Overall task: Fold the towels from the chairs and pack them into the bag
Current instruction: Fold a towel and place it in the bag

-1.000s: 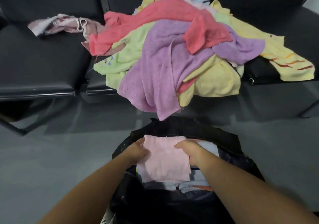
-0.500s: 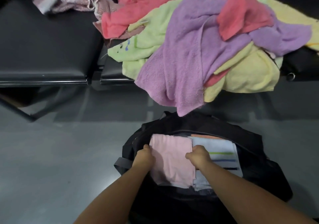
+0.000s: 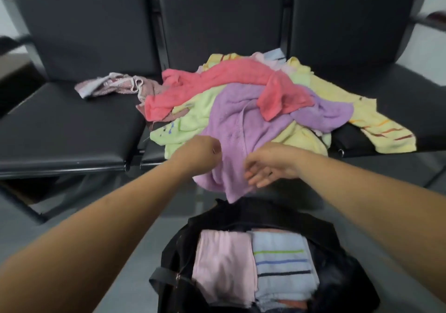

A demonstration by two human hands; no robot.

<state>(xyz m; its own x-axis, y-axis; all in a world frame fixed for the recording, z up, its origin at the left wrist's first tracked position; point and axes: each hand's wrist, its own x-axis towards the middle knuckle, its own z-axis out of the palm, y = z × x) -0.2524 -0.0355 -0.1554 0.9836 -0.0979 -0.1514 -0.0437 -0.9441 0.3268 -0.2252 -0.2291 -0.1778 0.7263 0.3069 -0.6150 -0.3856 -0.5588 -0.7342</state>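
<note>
Towels (image 3: 301,88): a loose, tangled heap on the middle seat, spilling onto the right one.
Purple towel (image 3: 231,129): on top at the front, crumpled, its lower corner hanging off the seat edge above the bag (image 3: 241,213).
Coral towel (image 3: 217,78): draped across the top of the heap, one end folded over the purple towel.
Green towel (image 3: 193,119): under the purple towel on the left, with small dark and blue marks.
Yellow towel (image 3: 376,124): spread to the right, with striped ends.
Pale towel (image 3: 108,87): bunched alone on the left seat.
Bag: black, open on the floor (image 3: 72,216) below the heap; a folded pink towel (image 3: 222,264) and a folded blue towel (image 3: 282,259) with three stripes lie side by side in it.
Left hand (image 3: 200,154): curled at the purple towel's left edge; I cannot tell whether it pinches the cloth.
Right hand (image 3: 270,163): fingers loose and slightly spread, in front of the purple towel, holding nothing.
Change: half a second ago both hands were down in the bag on the pink towel; now both are up at the purple towel.
Count: three chairs (image 3: 72,129), one bag, two folded towels showing on top in it, one towel apart on the left seat; the heap is too tangled to count.
</note>
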